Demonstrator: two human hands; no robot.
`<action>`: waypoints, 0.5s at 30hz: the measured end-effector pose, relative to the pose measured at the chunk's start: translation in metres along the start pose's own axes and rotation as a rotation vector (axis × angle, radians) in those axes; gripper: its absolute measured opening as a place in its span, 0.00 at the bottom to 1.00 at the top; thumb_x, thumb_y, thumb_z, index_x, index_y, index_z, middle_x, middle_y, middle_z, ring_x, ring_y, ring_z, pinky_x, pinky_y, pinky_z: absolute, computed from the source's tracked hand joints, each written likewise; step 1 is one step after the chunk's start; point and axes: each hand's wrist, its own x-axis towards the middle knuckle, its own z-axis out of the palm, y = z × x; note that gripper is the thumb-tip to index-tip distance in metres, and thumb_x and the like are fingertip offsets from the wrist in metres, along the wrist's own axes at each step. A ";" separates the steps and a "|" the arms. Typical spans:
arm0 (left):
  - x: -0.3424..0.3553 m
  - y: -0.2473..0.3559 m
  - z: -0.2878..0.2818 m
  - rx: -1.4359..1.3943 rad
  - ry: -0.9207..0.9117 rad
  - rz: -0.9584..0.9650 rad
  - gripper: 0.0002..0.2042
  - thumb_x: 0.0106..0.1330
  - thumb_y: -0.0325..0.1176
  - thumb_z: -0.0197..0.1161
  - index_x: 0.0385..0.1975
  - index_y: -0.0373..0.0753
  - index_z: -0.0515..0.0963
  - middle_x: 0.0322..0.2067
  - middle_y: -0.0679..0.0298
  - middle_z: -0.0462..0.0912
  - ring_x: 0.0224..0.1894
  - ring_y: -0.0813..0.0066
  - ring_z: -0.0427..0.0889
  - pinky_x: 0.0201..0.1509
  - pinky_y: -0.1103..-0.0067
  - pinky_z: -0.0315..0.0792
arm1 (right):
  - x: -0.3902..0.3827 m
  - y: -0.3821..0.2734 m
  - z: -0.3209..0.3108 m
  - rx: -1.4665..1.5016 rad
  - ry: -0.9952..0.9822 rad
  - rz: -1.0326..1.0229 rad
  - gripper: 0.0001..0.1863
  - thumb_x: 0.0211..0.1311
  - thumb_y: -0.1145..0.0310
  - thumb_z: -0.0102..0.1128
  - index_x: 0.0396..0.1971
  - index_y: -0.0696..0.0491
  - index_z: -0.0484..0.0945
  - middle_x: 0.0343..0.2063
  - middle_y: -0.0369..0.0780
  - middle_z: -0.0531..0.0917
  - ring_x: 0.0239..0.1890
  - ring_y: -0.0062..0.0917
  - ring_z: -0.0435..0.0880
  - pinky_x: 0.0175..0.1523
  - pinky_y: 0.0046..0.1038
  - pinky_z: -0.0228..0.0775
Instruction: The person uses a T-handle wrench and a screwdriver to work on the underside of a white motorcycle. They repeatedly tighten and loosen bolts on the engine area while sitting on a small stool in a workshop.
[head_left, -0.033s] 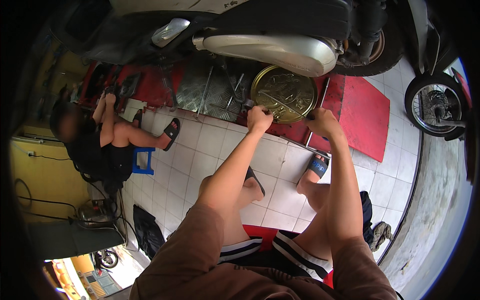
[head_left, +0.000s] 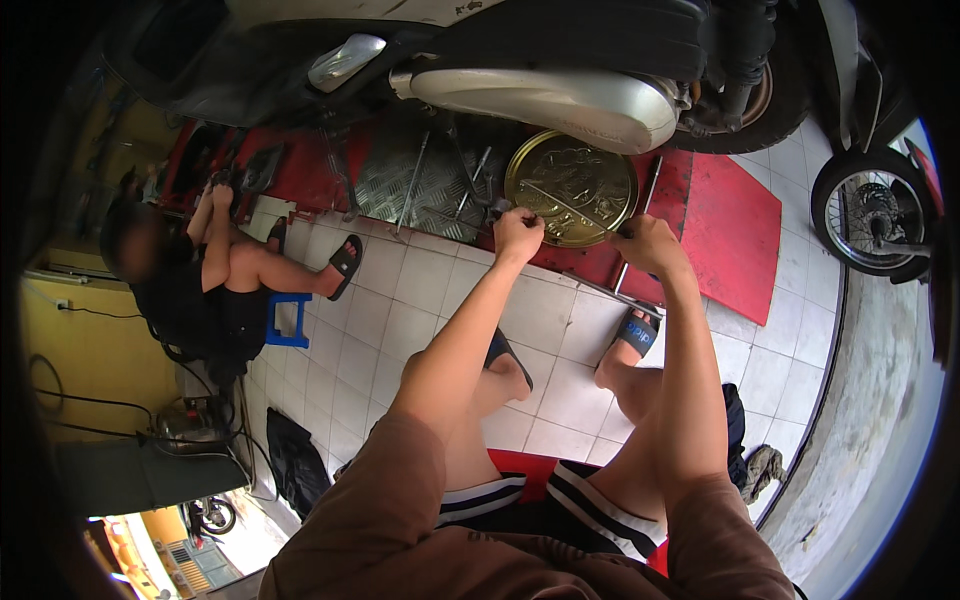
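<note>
Left hand [head_left: 518, 237]: barely moved; fingers curled, cannot tell around what.
Right hand [head_left: 650, 246]: barely moved; grasping a thin rod [head_left: 568, 206].
Rod: 1 o'clock, slanting across the tray [head_left: 560, 163].

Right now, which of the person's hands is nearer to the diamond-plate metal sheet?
Left. The left hand is just right of the metal sheet; the right hand is farther right, beside the embossed gold tray.

Daylight is whitening the opening [head_left: 165, 535] at eight o'clock; the golden tray [head_left: 575, 170] is gleaming at one. Shadow is dimming the area at ten. The fisheye lens is bending the wall [head_left: 845, 470] at four o'clock and darkening the corners.
</note>
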 end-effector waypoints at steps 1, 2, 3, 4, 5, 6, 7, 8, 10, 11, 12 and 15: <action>-0.004 0.000 -0.009 -0.296 -0.045 -0.078 0.09 0.62 0.33 0.62 0.35 0.33 0.78 0.36 0.55 0.83 0.37 0.62 0.85 0.39 0.73 0.78 | -0.002 -0.001 -0.002 0.021 -0.008 0.018 0.20 0.53 0.55 0.62 0.37 0.56 0.84 0.32 0.53 0.84 0.41 0.44 0.84 0.47 0.39 0.75; -0.012 0.007 -0.022 -0.593 -0.088 -0.154 0.07 0.65 0.32 0.60 0.36 0.34 0.77 0.35 0.58 0.82 0.38 0.65 0.85 0.38 0.75 0.77 | -0.001 0.003 -0.002 0.026 0.053 -0.042 0.20 0.55 0.52 0.63 0.36 0.55 0.85 0.29 0.51 0.84 0.37 0.42 0.84 0.44 0.37 0.75; -0.020 0.014 -0.037 -0.889 -0.131 -0.230 0.06 0.68 0.32 0.58 0.36 0.35 0.75 0.34 0.60 0.81 0.38 0.68 0.84 0.37 0.77 0.77 | -0.002 0.007 -0.003 0.035 0.043 -0.064 0.20 0.55 0.53 0.63 0.36 0.55 0.85 0.28 0.51 0.84 0.35 0.42 0.85 0.44 0.37 0.75; -0.029 0.011 -0.057 -0.990 -0.134 -0.207 0.04 0.72 0.30 0.51 0.39 0.37 0.70 0.36 0.62 0.78 0.42 0.66 0.83 0.41 0.77 0.76 | -0.003 0.001 -0.004 0.049 0.023 -0.101 0.19 0.55 0.53 0.63 0.35 0.55 0.85 0.27 0.51 0.84 0.34 0.41 0.85 0.43 0.37 0.74; -0.034 0.005 -0.068 -1.058 -0.078 -0.200 0.04 0.72 0.30 0.51 0.38 0.37 0.70 0.37 0.61 0.78 0.43 0.66 0.83 0.42 0.76 0.77 | -0.004 -0.004 -0.005 0.058 0.005 -0.135 0.19 0.55 0.54 0.64 0.35 0.55 0.85 0.26 0.51 0.84 0.33 0.41 0.85 0.42 0.36 0.74; -0.038 0.000 -0.077 -1.125 -0.023 -0.192 0.04 0.72 0.30 0.51 0.38 0.37 0.70 0.37 0.61 0.78 0.43 0.66 0.83 0.44 0.75 0.77 | -0.007 -0.011 -0.006 0.051 -0.016 -0.172 0.17 0.54 0.55 0.64 0.35 0.55 0.85 0.25 0.50 0.83 0.30 0.39 0.84 0.40 0.36 0.74; -0.040 -0.003 -0.087 -1.193 0.030 -0.181 0.04 0.73 0.30 0.51 0.37 0.37 0.70 0.38 0.60 0.78 0.44 0.66 0.83 0.46 0.74 0.77 | -0.007 -0.015 -0.002 0.078 -0.001 -0.245 0.17 0.54 0.56 0.64 0.35 0.55 0.85 0.25 0.50 0.83 0.30 0.38 0.84 0.40 0.35 0.74; -0.040 -0.002 -0.093 -1.261 0.047 -0.269 0.04 0.73 0.30 0.49 0.38 0.38 0.70 0.40 0.59 0.78 0.47 0.65 0.81 0.49 0.72 0.77 | -0.009 -0.014 0.002 0.097 0.011 -0.305 0.17 0.55 0.57 0.64 0.35 0.55 0.85 0.25 0.49 0.83 0.30 0.37 0.84 0.40 0.34 0.74; -0.025 0.003 -0.104 -1.372 -0.010 -0.228 0.04 0.73 0.30 0.49 0.38 0.37 0.69 0.41 0.58 0.77 0.49 0.64 0.80 0.52 0.71 0.77 | -0.010 -0.025 -0.001 0.024 -0.099 -0.208 0.15 0.55 0.59 0.64 0.34 0.56 0.85 0.24 0.47 0.83 0.27 0.32 0.82 0.40 0.31 0.73; -0.015 0.002 -0.107 -1.427 -0.034 -0.210 0.04 0.73 0.30 0.49 0.38 0.37 0.69 0.41 0.58 0.77 0.50 0.63 0.80 0.53 0.71 0.76 | -0.009 -0.025 0.002 0.043 -0.074 -0.232 0.15 0.56 0.59 0.64 0.34 0.57 0.85 0.23 0.47 0.83 0.26 0.31 0.81 0.40 0.31 0.72; -0.011 0.000 -0.106 -1.435 -0.060 -0.206 0.05 0.74 0.30 0.48 0.38 0.36 0.68 0.41 0.56 0.75 0.52 0.62 0.78 0.58 0.68 0.75 | -0.008 -0.025 0.005 0.062 -0.050 -0.257 0.15 0.56 0.59 0.64 0.33 0.57 0.85 0.23 0.46 0.83 0.25 0.30 0.80 0.39 0.31 0.72; -0.006 0.005 -0.098 -1.490 -0.057 -0.273 0.07 0.74 0.31 0.47 0.38 0.34 0.68 0.40 0.55 0.74 0.52 0.61 0.78 0.61 0.66 0.73 | 0.001 -0.020 0.010 0.109 0.020 -0.281 0.14 0.56 0.61 0.63 0.32 0.58 0.85 0.20 0.45 0.81 0.23 0.26 0.78 0.34 0.30 0.70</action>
